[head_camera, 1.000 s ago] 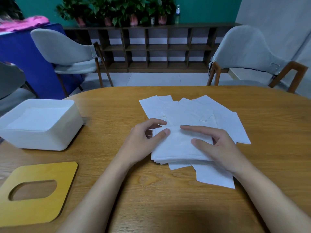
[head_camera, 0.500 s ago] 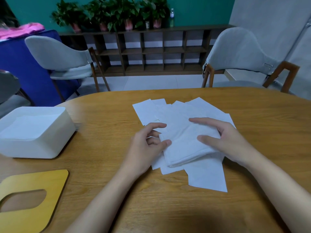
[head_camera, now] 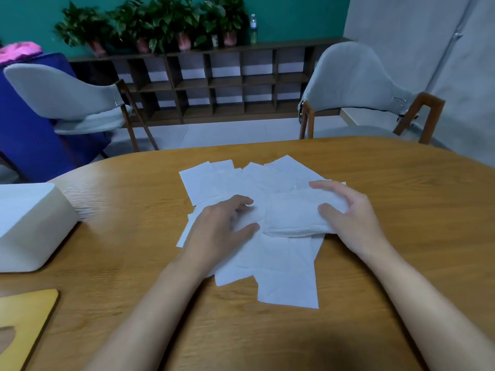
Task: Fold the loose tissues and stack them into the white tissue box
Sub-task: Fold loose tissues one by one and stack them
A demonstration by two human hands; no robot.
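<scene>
We see our right hand [head_camera: 348, 218] pinching one soft folded tissue wad [head_camera: 292, 216]; left hand [head_camera: 218, 230], fingers relaxed, rests on thin rectangular loose sheets [head_camera: 289, 279].

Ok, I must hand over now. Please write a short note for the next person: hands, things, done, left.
Left hand: open, rests on the loose tissues.
Right hand: grips the folded stack at its right end.
White tissue box: at the left of the table, yellow lid off, tissues already inside.
Left: put the stack in the box, fold the rest.
</scene>
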